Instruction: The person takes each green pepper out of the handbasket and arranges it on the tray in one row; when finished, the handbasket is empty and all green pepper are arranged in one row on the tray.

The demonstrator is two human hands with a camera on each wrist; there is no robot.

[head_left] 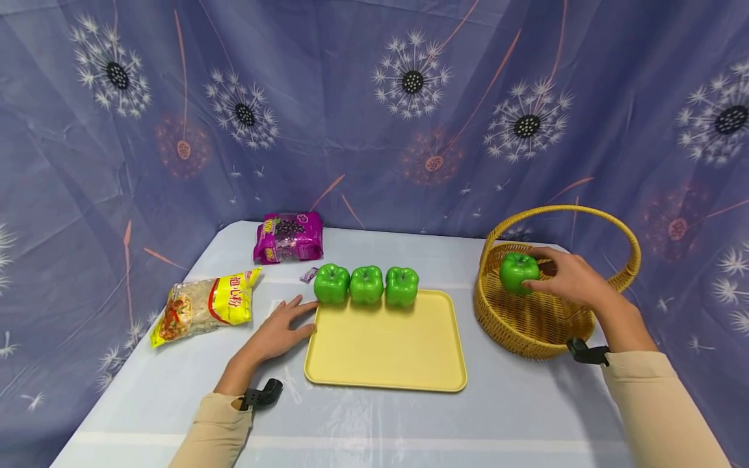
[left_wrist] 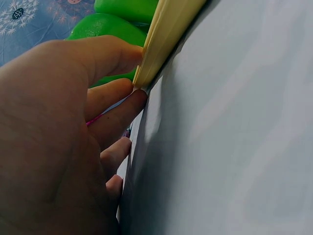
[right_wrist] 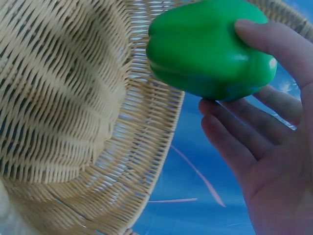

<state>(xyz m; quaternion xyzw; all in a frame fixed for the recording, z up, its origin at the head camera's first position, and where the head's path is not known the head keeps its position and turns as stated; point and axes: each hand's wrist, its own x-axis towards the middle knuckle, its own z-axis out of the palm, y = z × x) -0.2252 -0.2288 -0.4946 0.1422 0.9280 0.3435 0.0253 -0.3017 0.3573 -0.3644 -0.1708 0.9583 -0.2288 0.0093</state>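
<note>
My right hand (head_left: 564, 276) grips a green bell pepper (head_left: 519, 273) over the yellow wicker basket (head_left: 497, 325). In the right wrist view the thumb lies on one side of the pepper (right_wrist: 208, 49) and the fingers on the other, with woven basket wall (right_wrist: 151, 132) beside it. My left hand (head_left: 281, 331) rests on the table, thumb and forefinger touching the left edge of the yellow tray (head_left: 386, 351). Three more green bell peppers (head_left: 367, 285) stand side by side along the tray's far edge. The left wrist view has the thumb against the tray rim (left_wrist: 164, 39).
A yellow-and-clear food bag (head_left: 205, 305) lies left of my left hand. Behind it are a purple grape-printed package (head_left: 289, 238) and a small purple wrapped piece (head_left: 309, 275). The basket's tall handle (head_left: 562, 209) arches above it. A dandelion-print curtain (head_left: 351, 130) hangs behind the table.
</note>
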